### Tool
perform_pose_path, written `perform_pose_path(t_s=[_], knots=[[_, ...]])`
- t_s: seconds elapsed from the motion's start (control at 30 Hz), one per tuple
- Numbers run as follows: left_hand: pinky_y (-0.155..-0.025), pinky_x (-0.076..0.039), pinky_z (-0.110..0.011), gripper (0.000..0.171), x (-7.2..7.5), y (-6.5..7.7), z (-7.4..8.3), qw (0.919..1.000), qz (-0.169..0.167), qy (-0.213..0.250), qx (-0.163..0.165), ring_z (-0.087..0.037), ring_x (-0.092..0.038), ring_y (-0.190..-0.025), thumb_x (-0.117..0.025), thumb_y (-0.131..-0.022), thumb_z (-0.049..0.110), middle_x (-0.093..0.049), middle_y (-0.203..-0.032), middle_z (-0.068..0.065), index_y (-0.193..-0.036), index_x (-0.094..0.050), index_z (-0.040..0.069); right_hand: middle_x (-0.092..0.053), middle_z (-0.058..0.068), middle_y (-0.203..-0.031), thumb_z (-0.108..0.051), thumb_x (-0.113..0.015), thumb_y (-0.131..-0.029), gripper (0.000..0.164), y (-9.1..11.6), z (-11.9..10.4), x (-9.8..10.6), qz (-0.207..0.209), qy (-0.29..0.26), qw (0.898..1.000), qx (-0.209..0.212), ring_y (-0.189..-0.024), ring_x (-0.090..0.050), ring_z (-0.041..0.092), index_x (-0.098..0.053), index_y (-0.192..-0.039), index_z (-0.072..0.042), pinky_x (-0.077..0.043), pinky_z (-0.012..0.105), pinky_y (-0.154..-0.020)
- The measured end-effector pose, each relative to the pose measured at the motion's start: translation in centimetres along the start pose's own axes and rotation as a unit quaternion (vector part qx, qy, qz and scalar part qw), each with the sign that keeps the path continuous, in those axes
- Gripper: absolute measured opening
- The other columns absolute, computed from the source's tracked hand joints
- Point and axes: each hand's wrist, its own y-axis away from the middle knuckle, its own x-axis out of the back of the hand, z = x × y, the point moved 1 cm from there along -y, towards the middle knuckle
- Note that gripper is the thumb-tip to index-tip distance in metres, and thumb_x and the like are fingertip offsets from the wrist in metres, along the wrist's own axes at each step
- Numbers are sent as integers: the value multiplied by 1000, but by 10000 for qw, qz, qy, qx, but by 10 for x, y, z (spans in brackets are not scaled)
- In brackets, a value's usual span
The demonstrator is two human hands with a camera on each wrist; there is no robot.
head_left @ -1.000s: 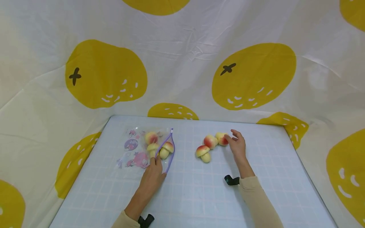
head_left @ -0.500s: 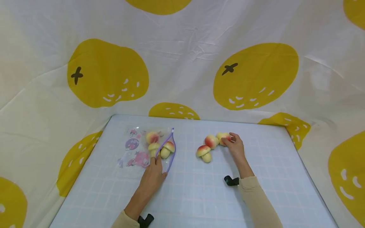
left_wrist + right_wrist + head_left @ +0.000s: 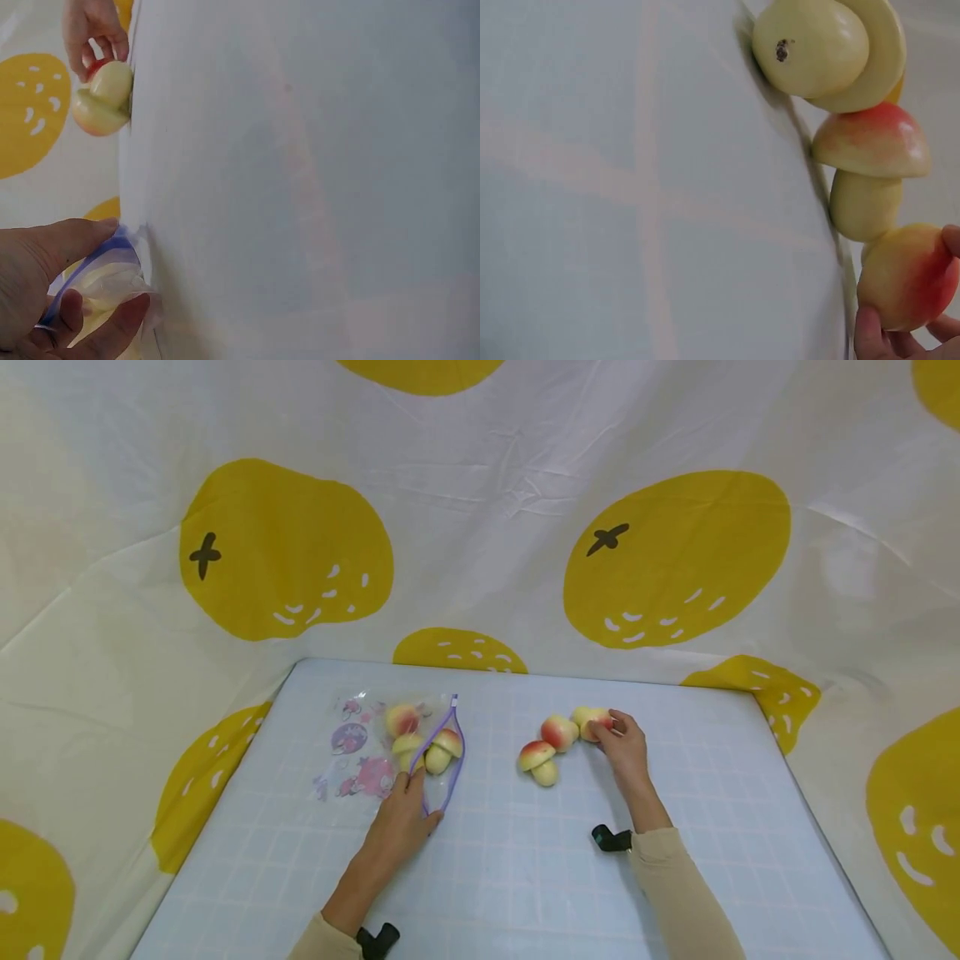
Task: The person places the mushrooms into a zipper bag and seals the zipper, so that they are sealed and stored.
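In the head view, a clear zip bag (image 3: 372,776) with purple zip edges and pink cartoon prints lies at the left. Several toy mushrooms (image 3: 444,752) with yellow and red caps are inside it. My left hand (image 3: 400,821) holds the bag at its parted mouth, thumb and fingers on the zip edges (image 3: 112,246). To the right, a row of toy mushrooms lies on the table. My right hand (image 3: 622,748) grips the cap of the farthest toy mushroom (image 3: 909,277), thumb and fingers around it. Beside it are a middle mushroom (image 3: 558,733) and a near one (image 3: 538,763).
A pale blue checked cloth covers the table (image 3: 517,877). Behind it hangs a white curtain (image 3: 480,543) with large yellow fruit prints, close to the back edge. Black wrist mounts (image 3: 611,838) show at both forearms.
My right hand has lowered onto the farthest mushroom and its fingers have closed around the cap. My left hand stays at the bag's mouth, its thumb slightly further out.
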Motion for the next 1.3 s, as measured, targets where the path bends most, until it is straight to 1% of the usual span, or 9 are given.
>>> perform_pose_path(t_s=[0.2,0.3,0.4,0.53,0.63,0.87,1.03,1.2,1.3], knots=[[-78,-52,-42,82,0,-1,-3,9998,-97,144,52,-25,-55,-86,-84,-83,21,-48,-118,-16,-147,-40,-4,-50,17,-126,-11,-74,-91,61,8,-9,2,176,-429,9987,205,-90,-62,11,-46,-144,2,-55,23,-78],[-75,-51,-40,82,0,-1,-5,9997,-119,180,67,-23,-53,-82,-84,-83,22,-49,-117,-15,-148,-41,-4,-53,15,-121,-8,-74,-91,59,18,-15,-1,101,-789,9963,313,-87,-63,11,-47,-142,2,-55,24,-78],[-72,-48,-37,81,-1,-1,-6,9997,-120,199,48,-21,-51,-80,-84,-83,22,-49,-115,-14,-147,-41,-3,-54,14,-121,-6,-73,-91,57,31,-21,-6,-79,-995,9944,333,-90,-64,13,-48,-142,1,-55,27,-82],[-70,-47,-36,80,-2,-2,-7,9997,-117,198,7,-20,-50,-79,-84,-83,22,-49,-113,-13,-146,-42,-4,-53,14,-124,-4,-71,-93,56,47,-27,-15,-471,-1150,9915,387,-96,-63,16,-47,-143,1,-54,31,-86],[-71,-47,-36,80,-1,-2,-6,9998,-117,179,1,-20,-50,-79,-84,-83,22,-48,-113,-13,-146,-43,-4,-53,13,-127,-6,-72,-93,56,58,-30,-22,-763,-1203,9887,457,-100,-63,16,-48,-143,0,-54,31,-87],[-73,-48,-37,79,-1,-2,-5,9997,-134,161,87,-21,-50,-81,-84,-83,22,-48,-113,-13,-145,-44,-4,-53,15,-132,-9,-75,-91,56,81,-32,-45,-1356,-989,9823,836,-109,-60,21,-50,-141,0,-54,30,-88],[-75,-48,-38,79,0,-2,-6,9997,-124,194,83,-21,-50,-82,-84,-83,22,-49,-114,-14,-145,-44,-5,-56,16,-129,-8,-76,-89,53,96,-27,-67,-1643,-582,9789,1067,-111,-58,24,-55,-138,-2,-53,26,-85],[-71,-46,-36,79,0,-1,-6,9996,-147,222,73,-20,-49,-79,-84,-83,22,-48,-113,-13,-146,-43,-5,-59,17,-126,-6,-77,-88,52,111,-25,-89,-1920,-103,9731,1271,-109,-58,28,-57,-135,1,-51,22,-83],[-69,-45,-35,80,0,-2,-6,9997,-121,218,63,-19,-48,-77,-84,-83,23,-49,-112,-13,-146,-43,-5,-59,19,-127,-4,-76,-88,51,124,-32,-98,-2065,143,9691,1346,-111,-59,33,-56,-134,5,-50,26,-85]])
